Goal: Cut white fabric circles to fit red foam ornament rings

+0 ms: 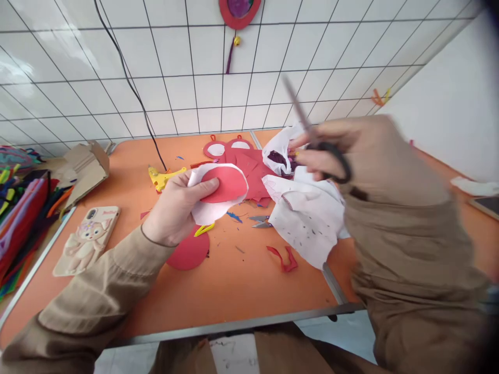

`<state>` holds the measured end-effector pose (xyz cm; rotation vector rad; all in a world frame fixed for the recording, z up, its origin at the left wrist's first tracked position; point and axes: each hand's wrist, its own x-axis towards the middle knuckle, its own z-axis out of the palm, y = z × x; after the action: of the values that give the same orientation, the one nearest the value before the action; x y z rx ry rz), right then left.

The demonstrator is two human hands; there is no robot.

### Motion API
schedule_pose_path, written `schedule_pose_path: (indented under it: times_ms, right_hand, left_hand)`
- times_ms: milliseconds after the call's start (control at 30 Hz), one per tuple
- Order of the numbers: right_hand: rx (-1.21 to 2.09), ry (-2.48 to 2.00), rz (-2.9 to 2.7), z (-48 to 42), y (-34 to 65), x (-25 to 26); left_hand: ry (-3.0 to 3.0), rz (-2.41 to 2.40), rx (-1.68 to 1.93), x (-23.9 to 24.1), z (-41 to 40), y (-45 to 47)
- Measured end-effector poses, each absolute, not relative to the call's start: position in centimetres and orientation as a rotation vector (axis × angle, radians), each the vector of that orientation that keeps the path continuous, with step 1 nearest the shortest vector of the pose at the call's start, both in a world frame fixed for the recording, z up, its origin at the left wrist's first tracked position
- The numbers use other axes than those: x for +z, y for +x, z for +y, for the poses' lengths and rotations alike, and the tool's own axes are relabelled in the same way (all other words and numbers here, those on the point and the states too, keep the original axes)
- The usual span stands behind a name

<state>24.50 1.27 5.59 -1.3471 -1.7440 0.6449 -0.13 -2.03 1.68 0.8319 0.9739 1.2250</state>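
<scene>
My left hand [171,208] grips a red disc [228,186] laid over a piece of white cloth or paper [210,213], thumb on top. White shows all along the disc's edge, with a wider flap below. Raised on the right, my right hand [351,150] is closed around a pair of scissors [302,111], slightly blurred, blades pointing up and to the left. The scissors are apart from the disc. Under my left hand, another red disc [189,252] lies on the table, partly covered by a yellow strip [205,229].
On the orange table [234,291] lie red sheets [249,171], white scraps [312,223], small snips [261,222], a yellow glue gun [159,178] and a phone [88,239]. A white plastic bag [275,150] stands behind. Coloured felt [23,218] and cardboard [91,171] sit left.
</scene>
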Motion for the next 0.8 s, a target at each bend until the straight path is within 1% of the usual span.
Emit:
schedule_pose_path:
  times_ms: [67,100,200,267,333,433,533,600,733,800]
  right_hand:
    - [0.833,-1.339,-1.858,2.4,22.5,4.2]
    - [0.834,-1.328,-1.946,2.9,22.0,3.3]
    - [0.699,-1.383,-2.287,3.8,21.0,0.9]
    - [0.632,-1.339,-2.506,3.9,20.3,-0.8]
    - [0.486,-1.298,-2.684,3.8,19.5,-2.3]
    - [0.24,-1.343,-2.781,4.0,18.5,-4.2]
    - [0.12,-1.424,-2.8,4.5,18.2,-5.1]
    - [0.171,-1.444,-2.807,4.7,18.2,-5.1]
    - [0.389,-1.443,-2.818,4.8,18.3,-4.7]
    - [0.407,-1.445,-2.767,4.8,18.5,-4.7]
  left_hand:
    - [0.832,0.965,1.17,1.2,-2.2,0.3]
    - [0.836,0.963,1.147,1.1,-2.3,0.4]
    - [0.871,0.955,1.102,0.9,-2.7,0.5]
    - [0.897,0.96,1.104,0.7,-2.9,0.5]
    - [0.91,0.973,1.114,0.4,-2.9,0.5]
    - [0.9,1.007,1.095,-0.7,-2.7,0.6]
    - [0.882,1.051,1.046,-1.9,-2.4,0.6]
    - [0.89,1.048,1.02,-2.4,-2.2,0.7]
    - [0.903,1.038,0.98,-2.5,-2.2,0.6]
    - [0.883,1.058,0.988,-2.3,-2.1,0.5]
